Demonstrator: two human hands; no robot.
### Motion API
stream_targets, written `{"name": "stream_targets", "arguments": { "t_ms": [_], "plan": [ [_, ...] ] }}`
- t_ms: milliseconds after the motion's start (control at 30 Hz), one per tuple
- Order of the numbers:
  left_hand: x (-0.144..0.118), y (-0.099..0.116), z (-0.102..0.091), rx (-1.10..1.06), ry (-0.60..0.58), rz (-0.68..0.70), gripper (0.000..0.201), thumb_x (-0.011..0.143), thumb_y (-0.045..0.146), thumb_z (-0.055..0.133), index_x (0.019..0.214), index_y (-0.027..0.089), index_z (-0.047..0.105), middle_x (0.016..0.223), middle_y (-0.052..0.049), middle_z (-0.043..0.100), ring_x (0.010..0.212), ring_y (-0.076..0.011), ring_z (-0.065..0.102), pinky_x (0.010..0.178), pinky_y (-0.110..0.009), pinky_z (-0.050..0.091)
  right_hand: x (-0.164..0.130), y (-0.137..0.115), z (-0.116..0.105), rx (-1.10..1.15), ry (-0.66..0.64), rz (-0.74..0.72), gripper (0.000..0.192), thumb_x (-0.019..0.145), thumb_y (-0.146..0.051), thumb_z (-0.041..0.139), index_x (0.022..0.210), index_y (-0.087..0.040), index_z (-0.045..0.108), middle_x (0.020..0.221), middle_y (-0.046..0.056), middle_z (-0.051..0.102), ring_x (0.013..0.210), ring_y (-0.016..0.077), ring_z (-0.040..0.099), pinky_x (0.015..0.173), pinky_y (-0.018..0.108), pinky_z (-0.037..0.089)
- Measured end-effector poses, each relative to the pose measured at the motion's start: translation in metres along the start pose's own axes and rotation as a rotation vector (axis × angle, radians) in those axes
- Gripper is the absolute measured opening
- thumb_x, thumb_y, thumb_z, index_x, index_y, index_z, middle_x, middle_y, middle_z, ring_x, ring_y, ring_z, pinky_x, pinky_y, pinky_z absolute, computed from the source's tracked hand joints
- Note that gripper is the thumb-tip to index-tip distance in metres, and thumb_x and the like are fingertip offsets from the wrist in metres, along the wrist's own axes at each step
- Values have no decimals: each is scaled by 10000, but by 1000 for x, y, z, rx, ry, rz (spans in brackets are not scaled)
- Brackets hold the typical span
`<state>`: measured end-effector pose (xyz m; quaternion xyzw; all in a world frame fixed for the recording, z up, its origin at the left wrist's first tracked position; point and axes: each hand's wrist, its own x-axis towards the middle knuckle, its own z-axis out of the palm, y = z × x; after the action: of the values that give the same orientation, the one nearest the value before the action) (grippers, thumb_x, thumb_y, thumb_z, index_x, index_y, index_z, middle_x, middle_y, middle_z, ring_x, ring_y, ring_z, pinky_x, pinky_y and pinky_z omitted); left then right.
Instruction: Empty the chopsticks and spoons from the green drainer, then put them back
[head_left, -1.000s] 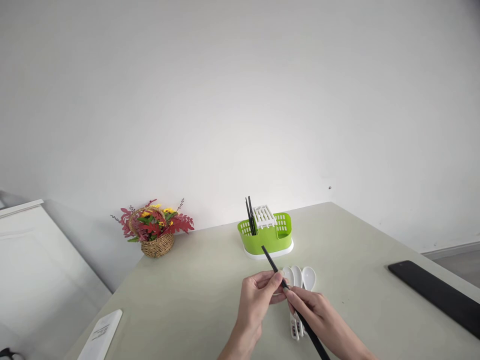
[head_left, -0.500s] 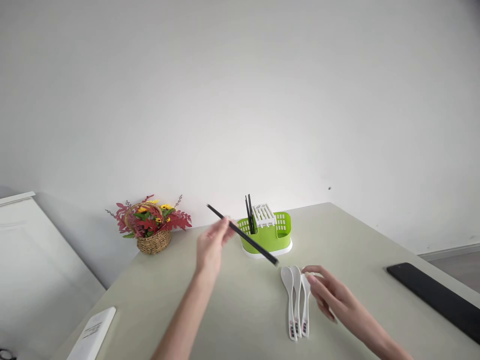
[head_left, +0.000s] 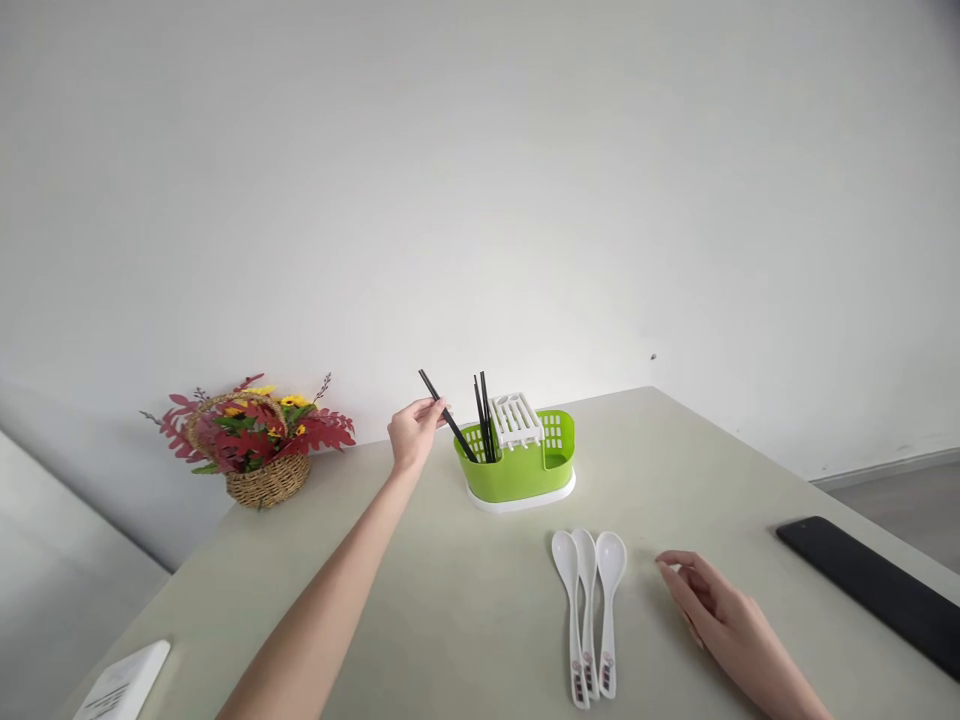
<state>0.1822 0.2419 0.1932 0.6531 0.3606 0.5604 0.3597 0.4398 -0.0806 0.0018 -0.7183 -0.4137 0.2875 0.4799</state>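
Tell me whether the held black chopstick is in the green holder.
In: black chopstick leans, lower tip inside green plastic holder, left hand pinching it.

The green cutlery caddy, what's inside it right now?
The green caddy holds black chopsticks upright at its left end; the left hand slants another chopstick in. Its walls hide the bottom.

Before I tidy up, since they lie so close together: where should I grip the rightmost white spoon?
Pinch the rightmost white spoon at its mid-handle from the right, where the right hand rests. Its left edge lies against the neighbouring spoons, while its right edge is free.
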Motion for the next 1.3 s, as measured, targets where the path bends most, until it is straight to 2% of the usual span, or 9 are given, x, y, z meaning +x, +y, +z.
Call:
{"name": "stream_targets", "arguments": {
  "t_ms": [300,500,700,833,900,967,1067,1200,1300],
  "plan": [
    [7,-30,27,191,-203,-53,383,714,546,815,830,182,783,860,-75,810,694,-239,772,737,-388,656,1,3,-1,-95,35,19,425,934,-652,443,1113,-294,588,648,-56,433,577,158,454,584,261,403],
    [13,-31,34,336,-182,52,317,735,533,807,833,232,805,990,-64,810,962,-289,739,968,-438,560,1,1,-1,-100,35,34,423,928,-648,454,1110,-292,592,636,-56,449,571,157,467,581,254,409],
    [7,-40,23,347,-203,80,399,897,591,611,948,249,810,1178,-64,777,1175,-299,673,999,-389,519,-1,-3,-4,-125,34,22,415,929,-642,452,1097,-290,594,643,-58,457,580,154,468,584,251,404],
    [-23,-67,3,307,22,1,566,980,637,398,1131,212,740,1271,-105,732,1190,-260,666,1015,-373,500,-2,-9,-6,-127,48,9,418,924,-636,456,1078,-279,611,636,-55,455,574,157,460,566,255,388],
    [-45,-85,-9,290,164,-65,669,987,667,275,1086,175,717,1185,-144,749,1060,-249,710,945,-377,531,-2,-11,-6,-132,51,5,416,930,-633,453,1072,-277,615,635,-55,454,576,157,457,567,256,383],
    [-68,-98,-19,291,223,-121,722,959,710,241,964,158,705,1012,-158,766,907,-252,722,850,-384,552,-2,-12,-6,-134,51,-5,416,940,-629,444,1075,-275,616,640,-56,455,584,155,456,577,257,383],
    [-99,-104,-28,285,161,-147,666,917,743,337,812,182,680,824,-115,742,793,-240,695,778,-355,548,-3,-13,-7,-125,44,-23,424,954,-630,427,1075,-269,615,645,-57,453,589,155,458,581,261,378],
    [-134,-88,-30,261,-77,-145,551,888,704,513,748,201,688,729,-60,722,730,-219,678,702,-299,534,-4,-16,-8,-116,46,-37,437,962,-629,417,1065,-255,619,632,-57,454,587,161,469,589,274,382],
    [-155,-73,-29,332,-241,-131,514,925,660,513,727,216,678,717,-38,716,707,-210,664,675,-285,512,-5,-19,-8,-109,54,-47,447,962,-626,408,1063,-248,624,621,-52,467,580,167,482,587,282,388]
  ]
}}
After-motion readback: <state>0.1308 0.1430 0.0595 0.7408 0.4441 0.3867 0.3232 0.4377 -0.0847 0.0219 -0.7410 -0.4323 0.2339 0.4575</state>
